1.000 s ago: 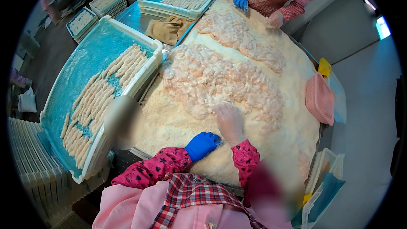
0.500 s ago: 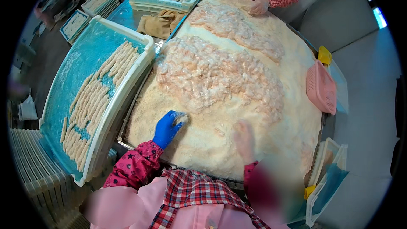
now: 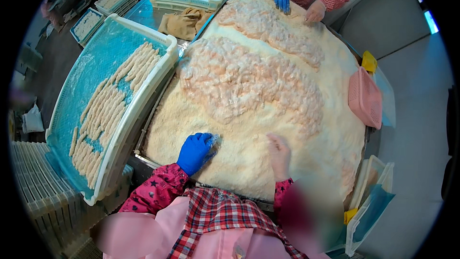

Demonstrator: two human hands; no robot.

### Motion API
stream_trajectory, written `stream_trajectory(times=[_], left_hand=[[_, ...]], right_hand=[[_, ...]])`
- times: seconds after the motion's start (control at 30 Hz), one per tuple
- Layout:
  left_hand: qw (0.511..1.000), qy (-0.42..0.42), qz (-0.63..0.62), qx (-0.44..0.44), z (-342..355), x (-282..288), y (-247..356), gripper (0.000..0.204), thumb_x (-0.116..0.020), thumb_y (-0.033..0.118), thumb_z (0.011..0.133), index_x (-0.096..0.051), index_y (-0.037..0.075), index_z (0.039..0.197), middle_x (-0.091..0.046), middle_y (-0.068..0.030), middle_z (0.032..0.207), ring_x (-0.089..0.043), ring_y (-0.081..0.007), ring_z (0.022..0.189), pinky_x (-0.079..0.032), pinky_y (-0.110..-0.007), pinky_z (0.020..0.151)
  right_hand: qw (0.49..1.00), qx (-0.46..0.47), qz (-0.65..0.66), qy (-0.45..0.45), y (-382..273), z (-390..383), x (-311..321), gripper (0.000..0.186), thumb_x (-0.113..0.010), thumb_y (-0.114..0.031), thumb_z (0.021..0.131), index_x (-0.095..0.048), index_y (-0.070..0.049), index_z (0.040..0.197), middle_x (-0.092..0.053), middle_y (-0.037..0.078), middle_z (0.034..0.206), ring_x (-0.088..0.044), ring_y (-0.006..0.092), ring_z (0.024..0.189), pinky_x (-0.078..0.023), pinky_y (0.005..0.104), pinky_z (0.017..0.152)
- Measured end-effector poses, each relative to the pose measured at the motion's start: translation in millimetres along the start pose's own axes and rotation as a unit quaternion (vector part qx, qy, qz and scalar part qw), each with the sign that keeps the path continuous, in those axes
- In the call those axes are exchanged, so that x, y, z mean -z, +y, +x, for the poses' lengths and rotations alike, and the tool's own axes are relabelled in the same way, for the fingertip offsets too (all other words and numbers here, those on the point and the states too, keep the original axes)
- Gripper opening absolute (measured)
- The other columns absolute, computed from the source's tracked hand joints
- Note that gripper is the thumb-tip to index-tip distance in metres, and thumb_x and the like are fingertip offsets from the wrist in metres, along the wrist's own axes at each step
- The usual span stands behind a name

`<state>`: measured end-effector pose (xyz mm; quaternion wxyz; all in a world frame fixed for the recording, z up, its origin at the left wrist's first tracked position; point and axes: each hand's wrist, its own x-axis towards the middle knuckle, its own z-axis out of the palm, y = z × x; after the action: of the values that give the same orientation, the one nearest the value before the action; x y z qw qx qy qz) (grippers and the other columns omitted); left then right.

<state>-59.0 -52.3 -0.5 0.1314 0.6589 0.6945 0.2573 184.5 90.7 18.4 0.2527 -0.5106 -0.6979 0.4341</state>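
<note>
Blue is the glove on my left hand (image 3: pixel 194 153), which rests on the pale crumbs (image 3: pixel 239 156) near my side of the tabletop (image 3: pixel 147 162). Its fingers are bent and dusty with crumbs at the tips, but I cannot tell if they are pinched on something. My right hand (image 3: pixel 280 156) is well apart from it, by the crumbs too. Those fingers curl in, and I cannot tell if they touch each other or hold a bit.

Just past both hands lies a big heap of wet pink pieces (image 3: pixel 225 81). On my left is a white tray (image 3: pixel 168 50) with a blue net, and thin crumbed strips (image 3: pixel 103 115) lie on it in rows.

I think I should press softly, because wet pieces look easy to tear. Dry, loose crumbs should stick best, all the way round. Small pinches seem wise, since wet bits could clump. Across from me, a co-worker's blue-gloved hand (image 3: pixel 281 0) is just beside the far heap (image 3: pixel 258 24).
</note>
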Motion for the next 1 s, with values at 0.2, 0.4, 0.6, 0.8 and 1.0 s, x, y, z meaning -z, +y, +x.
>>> stream_trajectory(times=[0.2, 0.4, 0.6, 0.8, 1.0], left_hand=[[0.973, 0.038, -0.219, 0.063, 7, -19, 1, 0.028, -0.058, 0.017, 0.086, -0.06, 0.01, 0.113, -0.06, -0.0096, 0.098, -0.058, -0.0263, 0.084, -0.047, -0.033, 0.074], [0.481, 0.033, -0.85, 0.211, 16, -11, 2, 0.034, -0.051, 0.022, 0.093, -0.052, 0.004, 0.121, -0.058, -0.0069, 0.113, -0.057, -0.018, 0.094, -0.046, -0.032, 0.086], [0.252, 0.028, -0.941, 0.225, 33, -27, 37, 0.045, -0.039, 0.03, 0.096, -0.037, 0.006, 0.135, -0.046, -0.0109, 0.132, -0.05, -0.0241, 0.114, -0.038, -0.04, 0.101], [0.467, 0.173, -0.858, 0.126, 36, -133, 1, 0.055, -0.038, 0.038, 0.095, -0.029, 0.007, 0.14, -0.03, -0.0119, 0.144, -0.031, -0.0247, 0.131, -0.025, -0.039, 0.109], [0.329, 0.205, -0.919, -0.068, 66, -38, 88, 0.06, -0.034, 0.038, 0.095, -0.015, 0.01, 0.144, -0.014, -0.0084, 0.15, -0.024, -0.0222, 0.135, -0.018, -0.038, 0.111]], right_hand=[[0.951, 0.2, -0.235, -0.035, -5, 10, -14, 0.025, -0.062, -0.006, 0.075, -0.063, -0.006, 0.1, -0.061, 0.011, 0.097, -0.056, 0.0262, 0.095, -0.045, 0.0321, 0.083], [0.988, 0.077, -0.114, -0.064, 6, 18, -12, 0.018, -0.064, -0.007, 0.075, -0.061, -0.005, 0.093, -0.06, 0.01, 0.091, -0.057, 0.0238, 0.09, -0.045, 0.0323, 0.078], [0.959, -0.122, 0.254, -0.039, -54, 1, -38, 0.018, -0.063, -0.007, 0.08, -0.06, -0.001, 0.097, -0.061, 0.008, 0.095, -0.056, 0.0212, 0.091, -0.045, 0.0318, 0.08], [0.931, 0.329, -0.139, -0.074, -89, -43, -82, 0.048, -0.04, -0.035, 0.093, -0.049, 0.002, 0.122, -0.044, 0.02, 0.132, -0.039, 0.0336, 0.124, -0.032, 0.0427, 0.102], [0.933, 0.339, -0.098, 0.07, -93, -13, -64, 0.053, -0.024, -0.037, 0.095, -0.039, -0.005, 0.135, -0.028, 0.016, 0.145, -0.021, 0.0344, 0.136, -0.017, 0.0475, 0.109]])
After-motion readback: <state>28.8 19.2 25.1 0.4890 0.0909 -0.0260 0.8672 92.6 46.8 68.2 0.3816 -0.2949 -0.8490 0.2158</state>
